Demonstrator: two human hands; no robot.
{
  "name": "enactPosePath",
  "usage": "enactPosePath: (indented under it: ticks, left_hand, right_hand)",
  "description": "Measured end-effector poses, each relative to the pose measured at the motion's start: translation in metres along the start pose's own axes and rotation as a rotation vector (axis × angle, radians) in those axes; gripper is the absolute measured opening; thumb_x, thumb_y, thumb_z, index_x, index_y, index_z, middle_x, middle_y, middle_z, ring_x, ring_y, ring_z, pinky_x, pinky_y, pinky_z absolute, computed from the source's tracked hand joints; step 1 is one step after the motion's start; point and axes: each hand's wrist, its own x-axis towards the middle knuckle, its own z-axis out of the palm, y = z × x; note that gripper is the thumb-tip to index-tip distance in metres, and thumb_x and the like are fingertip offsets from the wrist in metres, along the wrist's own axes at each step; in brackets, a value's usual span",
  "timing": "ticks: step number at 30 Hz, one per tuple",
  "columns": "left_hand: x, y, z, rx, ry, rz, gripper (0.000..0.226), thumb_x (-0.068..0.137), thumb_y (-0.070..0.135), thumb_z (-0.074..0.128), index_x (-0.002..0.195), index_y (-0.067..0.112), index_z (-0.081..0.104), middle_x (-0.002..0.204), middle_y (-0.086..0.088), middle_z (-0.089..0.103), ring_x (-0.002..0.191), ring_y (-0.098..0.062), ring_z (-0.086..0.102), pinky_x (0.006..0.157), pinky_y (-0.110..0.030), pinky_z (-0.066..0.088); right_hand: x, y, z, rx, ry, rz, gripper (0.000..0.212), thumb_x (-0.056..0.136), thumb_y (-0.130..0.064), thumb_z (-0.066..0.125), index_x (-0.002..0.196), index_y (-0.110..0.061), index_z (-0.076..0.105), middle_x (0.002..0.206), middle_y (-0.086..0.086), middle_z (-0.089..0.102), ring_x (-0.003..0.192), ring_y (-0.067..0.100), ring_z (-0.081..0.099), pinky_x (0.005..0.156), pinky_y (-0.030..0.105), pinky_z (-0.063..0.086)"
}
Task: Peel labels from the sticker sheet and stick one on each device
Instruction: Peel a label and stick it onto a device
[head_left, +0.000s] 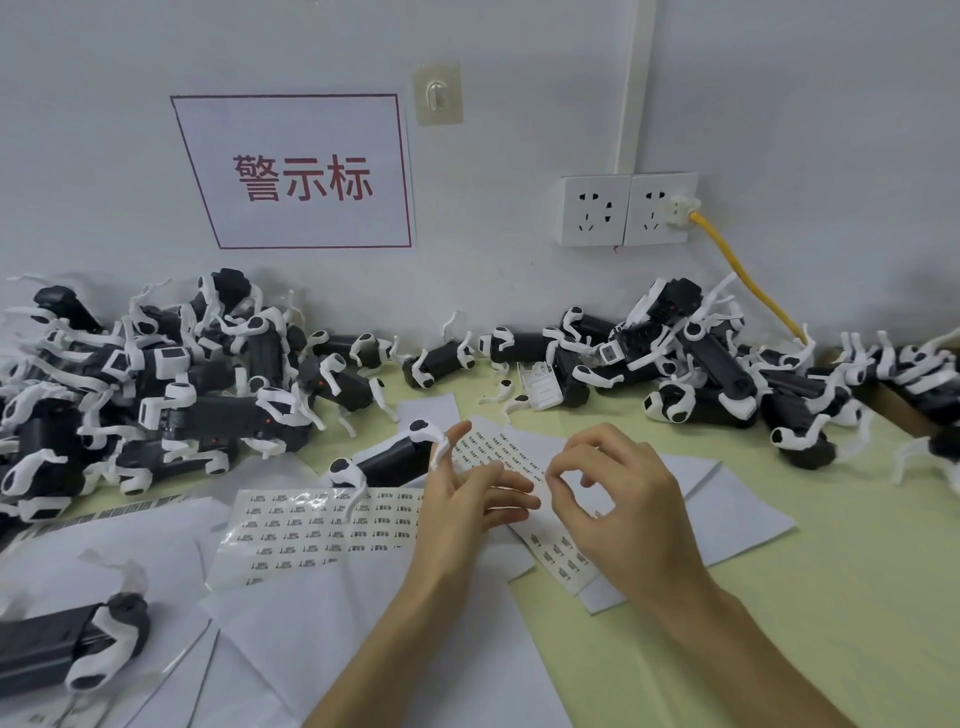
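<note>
A white sticker sheet (511, 449) with rows of small printed labels lies under both hands at the table's middle. My left hand (462, 499) presses flat on it with straight fingers. My right hand (608, 493) pinches at the sheet with thumb and forefinger near its centre; whether a label is lifted is too small to tell. A black-and-white device (384, 460) lies just left of my left hand. A second, clear label sheet (322, 525) lies further left.
Heaps of black-and-white devices fill the back left (171, 379) and back right (701, 364) along the wall. One device (67, 649) lies at the near left on white papers (291, 639). A yellow cable (743, 275) hangs from the wall socket.
</note>
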Motion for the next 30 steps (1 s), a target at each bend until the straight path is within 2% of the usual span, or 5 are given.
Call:
enactPosePath:
  ticks: [12, 17, 20, 24, 30]
  left_hand:
    - [-0.022, -0.009, 0.018, 0.477, -0.288, 0.277, 0.060, 0.094, 0.010, 0.055, 0.145, 0.038, 0.037, 0.098, -0.003, 0.074, 0.082, -0.023, 0.074, 0.076, -0.038, 0.061]
    - [-0.027, -0.011, 0.019, 0.648, -0.449, 0.323, 0.055, 0.093, 0.018, 0.054, 0.141, 0.041, 0.042, 0.096, -0.001, 0.070, 0.077, -0.026, 0.069, 0.070, -0.044, 0.059]
    - [-0.030, -0.010, 0.020, 0.663, -0.481, 0.275, 0.055, 0.091, 0.016, 0.052, 0.137, 0.045, 0.046, 0.100, 0.000, 0.072, 0.082, -0.036, 0.069, 0.075, -0.051, 0.058]
    - [-0.027, -0.007, 0.020, 0.634, -0.443, 0.253, 0.020, 0.086, 0.013, 0.054, 0.095, 0.026, 0.066, 0.087, 0.006, 0.073, 0.084, -0.012, 0.068, 0.079, -0.030, 0.054]
    - [-0.016, -0.001, 0.017, 0.460, -0.300, 0.112, 0.023, 0.090, 0.041, 0.057, 0.099, 0.027, 0.073, 0.091, 0.010, 0.074, 0.093, -0.012, 0.071, 0.082, -0.025, 0.053]
  right_hand:
    - [0.008, -0.014, -0.008, 0.800, -0.208, 0.614, 0.079, 0.076, -0.044, 0.076, 0.143, -0.040, 0.035, 0.136, -0.017, 0.061, 0.124, 0.004, 0.060, 0.109, 0.040, 0.044]
    - [0.013, -0.009, -0.014, 0.892, -0.265, 0.632, 0.080, 0.073, -0.039, 0.079, 0.144, -0.039, 0.042, 0.122, -0.006, 0.070, 0.112, 0.007, 0.067, 0.089, 0.020, 0.051]
    - [0.012, -0.005, -0.012, 0.866, -0.244, 0.611, 0.074, 0.072, -0.027, 0.079, 0.140, -0.036, 0.049, 0.114, -0.002, 0.074, 0.104, 0.015, 0.070, 0.088, 0.027, 0.052]
    - [0.012, -0.003, -0.009, 0.882, -0.159, 0.627, 0.076, 0.070, -0.022, 0.083, 0.137, -0.033, 0.049, 0.114, 0.001, 0.074, 0.106, 0.017, 0.070, 0.088, 0.028, 0.053]
    - [0.015, 0.008, -0.010, 0.935, 0.052, 0.763, 0.081, 0.063, -0.024, 0.088, 0.135, -0.029, 0.051, 0.103, -0.002, 0.076, 0.097, 0.020, 0.073, 0.091, 0.040, 0.059]
